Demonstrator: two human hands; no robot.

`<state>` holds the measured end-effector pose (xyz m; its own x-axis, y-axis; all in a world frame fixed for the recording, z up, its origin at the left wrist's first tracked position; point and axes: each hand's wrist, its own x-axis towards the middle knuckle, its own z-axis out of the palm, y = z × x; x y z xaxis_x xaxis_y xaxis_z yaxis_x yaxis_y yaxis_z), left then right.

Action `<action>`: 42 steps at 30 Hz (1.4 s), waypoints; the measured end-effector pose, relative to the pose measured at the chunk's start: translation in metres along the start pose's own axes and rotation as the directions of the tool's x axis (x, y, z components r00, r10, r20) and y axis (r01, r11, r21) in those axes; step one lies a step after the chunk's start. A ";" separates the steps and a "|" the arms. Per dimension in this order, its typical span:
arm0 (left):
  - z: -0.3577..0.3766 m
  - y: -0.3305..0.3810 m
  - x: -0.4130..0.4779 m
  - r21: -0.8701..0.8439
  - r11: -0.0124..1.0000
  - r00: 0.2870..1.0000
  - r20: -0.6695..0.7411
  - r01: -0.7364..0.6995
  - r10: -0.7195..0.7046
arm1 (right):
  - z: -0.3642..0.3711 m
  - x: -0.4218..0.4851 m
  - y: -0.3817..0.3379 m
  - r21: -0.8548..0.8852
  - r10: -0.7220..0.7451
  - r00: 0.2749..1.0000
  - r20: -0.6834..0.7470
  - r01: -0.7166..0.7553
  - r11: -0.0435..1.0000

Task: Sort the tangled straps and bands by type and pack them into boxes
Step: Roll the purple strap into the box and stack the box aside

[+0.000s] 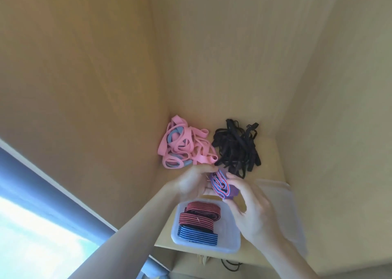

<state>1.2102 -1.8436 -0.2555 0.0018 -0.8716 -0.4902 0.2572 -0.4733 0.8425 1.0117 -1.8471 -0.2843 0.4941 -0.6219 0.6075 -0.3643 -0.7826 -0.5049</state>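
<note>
Both hands hold a folded striped strap (pixel 222 184), blue, red and purple, just above the far end of a clear plastic box (pixel 231 236). My left hand (pixel 195 182) grips its left side and my right hand (pixel 252 210) pinches its right side. Inside the box lie two folded red-striped straps (pixel 200 214) and a folded blue-striped strap (pixel 198 235). Behind the hands, a heap of pink and pale-blue bands (pixel 183 144) fills the corner, and a tangle of thin black straps (pixel 236 147) lies to its right.
Everything sits on a pale wooden shelf (pixel 269 151) walled in at the left, back and right. A clear lid or second box (pixel 282 206) lies right of the box. A window with a dark frame (pixel 42 183) is at the lower left. Black cables (pixel 231 265) hang below the shelf edge.
</note>
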 end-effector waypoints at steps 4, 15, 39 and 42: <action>0.002 -0.010 -0.005 0.042 0.999 0.998 0.069 0.007 -0.010 | 0.001 -0.016 0.006 0.018 -0.026 0.998 0.050 0.025 1.000; 0.008 -0.033 -0.030 0.552 0.799 0.955 -0.018 -0.237 0.296 | -0.004 -0.061 0.004 -0.041 -0.021 0.985 0.174 0.029 0.999; -0.036 -0.083 -0.053 0.843 0.465 0.929 0.103 -0.271 0.355 | -0.009 -0.050 -0.006 -0.004 0.115 0.859 0.499 -0.130 0.991; -0.037 -0.085 -0.051 0.847 0.449 0.918 0.103 -0.283 0.384 | -0.009 -0.054 -0.007 -0.006 0.140 0.849 0.509 -0.159 0.987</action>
<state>1.2237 -1.7543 -0.3103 0.0005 -0.9946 -0.1036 -0.7040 -0.0739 0.7064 0.9803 -1.8077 -0.3078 0.7705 -0.6235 0.1325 -0.4433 -0.6735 -0.5915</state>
